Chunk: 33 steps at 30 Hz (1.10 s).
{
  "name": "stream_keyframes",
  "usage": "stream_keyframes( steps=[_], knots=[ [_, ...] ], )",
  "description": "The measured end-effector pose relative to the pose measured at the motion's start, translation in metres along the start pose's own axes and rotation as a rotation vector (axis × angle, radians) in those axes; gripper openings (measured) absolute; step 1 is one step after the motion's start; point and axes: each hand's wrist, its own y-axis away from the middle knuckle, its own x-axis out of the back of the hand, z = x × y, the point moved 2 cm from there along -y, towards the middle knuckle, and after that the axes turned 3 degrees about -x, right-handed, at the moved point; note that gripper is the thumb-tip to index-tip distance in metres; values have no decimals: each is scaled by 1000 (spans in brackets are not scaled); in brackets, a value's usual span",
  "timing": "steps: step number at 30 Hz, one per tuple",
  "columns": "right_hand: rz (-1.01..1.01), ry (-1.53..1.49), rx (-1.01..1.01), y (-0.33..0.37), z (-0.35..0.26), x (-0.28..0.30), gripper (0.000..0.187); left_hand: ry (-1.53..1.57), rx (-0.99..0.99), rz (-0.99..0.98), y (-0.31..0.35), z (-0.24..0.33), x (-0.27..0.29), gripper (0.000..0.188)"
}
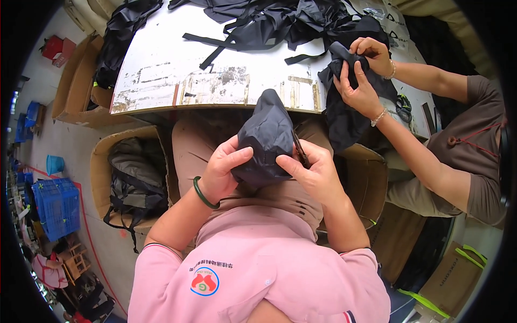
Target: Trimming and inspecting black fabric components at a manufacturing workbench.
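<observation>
In front of my lap I hold a piece of black fabric [264, 134], gathered into a pointed, pouch-like shape. My left hand [218, 167] is closed on its left edge, thumb on top. My right hand [316, 171] pinches the lower right edge between thumb and fingers. A slim dark tool [300, 149], perhaps thread snips, also sits in my right hand beside the fabric; its exact kind is unclear. The fingers beneath the cloth are hidden.
A worn white table [156, 64] stands ahead, with black fabric and straps [291, 27] heaped at its far side. A co-worker's hands [363, 81] handle black cloth at right. Cardboard boxes flank my legs; the left box [99, 161] holds a grey-black bag [139, 177].
</observation>
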Motion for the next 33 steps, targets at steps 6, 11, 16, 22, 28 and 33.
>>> stream_keyframes(
  steps=[6, 11, 16, 22, 28, 33],
  knots=[
    [1, -607, -340, 8, 4, -8, 6, -63, 8, 87, 1, -5, 7, 37],
    [-43, -711, -310, 7, 9, -3, 6, -1116, -665, 197, -2, 19, 13, 55],
    [-254, -761, -325, 4, 7, 1, 7, -1444, -744, -365, -3, 51, -31, 46],
    [-376, -890, -284, 0, 10, 1, 21, -840, -443, -463, -12, 25, -10, 41],
    [-335, -795, -336, -1, 23, -8, 24, -673, -322, -353, -7, 14, -19, 46],
    [-523, -930, -385, -2, 24, -8, 27, -796, -402, -412, -12, 17, -16, 41]
  ],
)
